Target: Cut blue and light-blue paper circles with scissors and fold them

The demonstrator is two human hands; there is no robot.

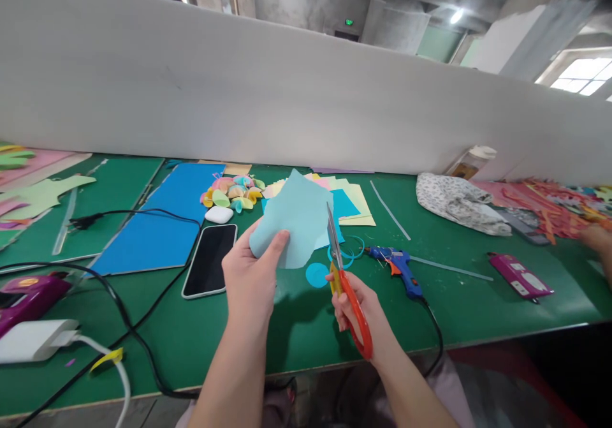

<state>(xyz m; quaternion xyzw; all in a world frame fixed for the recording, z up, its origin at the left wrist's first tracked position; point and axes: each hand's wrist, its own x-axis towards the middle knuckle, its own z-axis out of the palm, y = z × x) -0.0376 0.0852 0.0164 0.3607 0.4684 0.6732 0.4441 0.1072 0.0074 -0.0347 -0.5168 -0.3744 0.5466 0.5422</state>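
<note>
My left hand [253,268] pinches a sheet of light blue paper [299,214] between thumb and fingers, holding it above the table. The sheet's edges look partly cut and uneven. In my right hand [358,307] is a pair of scissors [349,294] with orange-red and yellow handles. Its blades point up along the right edge of the paper. Below lies a small blue paper disc [316,275], with thin blue paper rings [352,252] beside it. Yellow and blue paper sheets [358,201] are stacked behind the held piece, which partly hides them.
A blue glue gun [396,265] with a cord lies right of the scissors. A phone [210,261], a blue board [162,224] and colourful paper petals [234,192] are on the left, among black cables. At far right, another person's hand [597,240] touches paper strips [554,205].
</note>
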